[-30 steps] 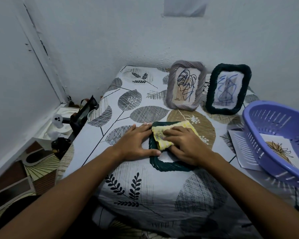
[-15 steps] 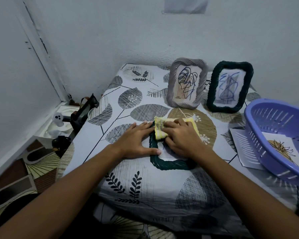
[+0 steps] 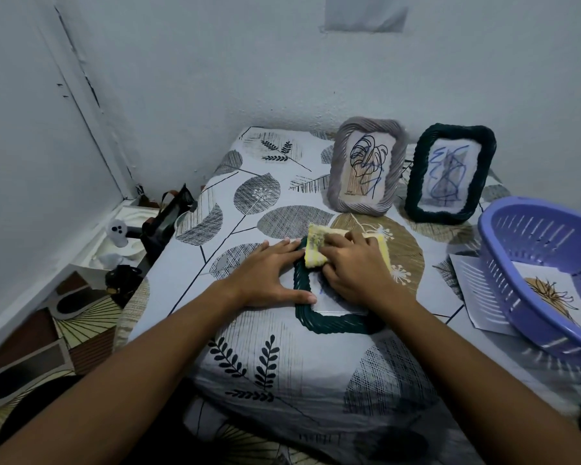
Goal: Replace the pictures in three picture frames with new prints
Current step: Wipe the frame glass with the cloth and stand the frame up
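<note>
A dark green woven picture frame (image 3: 336, 322) lies flat on the leaf-patterned table cover. My left hand (image 3: 265, 275) rests flat on its left edge, fingers spread, thumb on the frame. My right hand (image 3: 356, 266) presses a yellow cloth (image 3: 316, 245) onto the upper part of the frame's glass. A grey woven frame (image 3: 366, 166) with a black line drawing stands upright at the back. To its right a second dark green frame (image 3: 450, 172) stands with a blue scribble picture.
A purple plastic basket (image 3: 544, 263) at the right holds a print (image 3: 550, 293) with a brown and black drawing and rests on a white sheet (image 3: 467, 280). Left of the table, on the floor, are a black device (image 3: 165, 223) and white items. Walls close in behind and left.
My right hand has slid the yellow cloth up the frame toward its far end. My left hand stays put on the frame's left edge.
</note>
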Demonstrator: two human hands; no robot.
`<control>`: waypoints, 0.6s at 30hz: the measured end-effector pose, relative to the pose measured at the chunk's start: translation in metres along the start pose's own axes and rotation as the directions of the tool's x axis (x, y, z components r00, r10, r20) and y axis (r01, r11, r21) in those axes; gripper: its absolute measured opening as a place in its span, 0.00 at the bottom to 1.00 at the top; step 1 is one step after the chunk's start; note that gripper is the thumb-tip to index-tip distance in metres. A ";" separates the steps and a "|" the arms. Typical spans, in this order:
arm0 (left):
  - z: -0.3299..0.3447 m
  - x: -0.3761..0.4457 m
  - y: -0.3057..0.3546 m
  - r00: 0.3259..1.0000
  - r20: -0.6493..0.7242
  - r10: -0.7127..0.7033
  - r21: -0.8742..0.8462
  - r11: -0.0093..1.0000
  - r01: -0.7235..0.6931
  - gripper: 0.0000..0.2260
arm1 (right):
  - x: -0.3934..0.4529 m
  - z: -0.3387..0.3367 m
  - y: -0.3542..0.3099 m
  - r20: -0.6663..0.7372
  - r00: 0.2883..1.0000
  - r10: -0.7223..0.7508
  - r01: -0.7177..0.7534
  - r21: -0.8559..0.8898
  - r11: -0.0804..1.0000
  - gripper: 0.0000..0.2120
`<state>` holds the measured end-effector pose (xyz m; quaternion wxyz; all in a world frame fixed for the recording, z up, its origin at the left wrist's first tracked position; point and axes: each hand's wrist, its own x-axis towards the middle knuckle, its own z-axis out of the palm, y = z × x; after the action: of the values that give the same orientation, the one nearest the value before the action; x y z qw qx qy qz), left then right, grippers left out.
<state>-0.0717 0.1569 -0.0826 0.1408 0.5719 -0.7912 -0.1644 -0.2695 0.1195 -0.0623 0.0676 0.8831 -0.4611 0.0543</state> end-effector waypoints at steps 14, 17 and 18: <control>-0.002 -0.002 0.001 1.000 0.016 -0.008 0.023 1.000 0.007 0.51 | -0.039 -0.008 0.022 -0.008 0.990 -0.140 0.140 0.058 0.988 0.24; -0.002 -0.001 0.001 1.000 0.019 -0.009 0.030 1.000 0.008 0.51 | -0.014 -0.007 0.017 0.041 0.998 -0.040 0.040 0.003 0.999 0.27; -0.002 0.000 0.001 1.000 0.019 -0.008 0.035 0.999 0.007 0.51 | -0.009 -0.006 0.014 0.041 0.998 -0.039 0.039 0.004 0.999 0.26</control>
<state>-0.0718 0.1571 -0.0805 0.1229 0.5757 -0.7931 -0.1566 -0.2860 0.1203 -0.0567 0.0577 0.8930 -0.4450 0.0356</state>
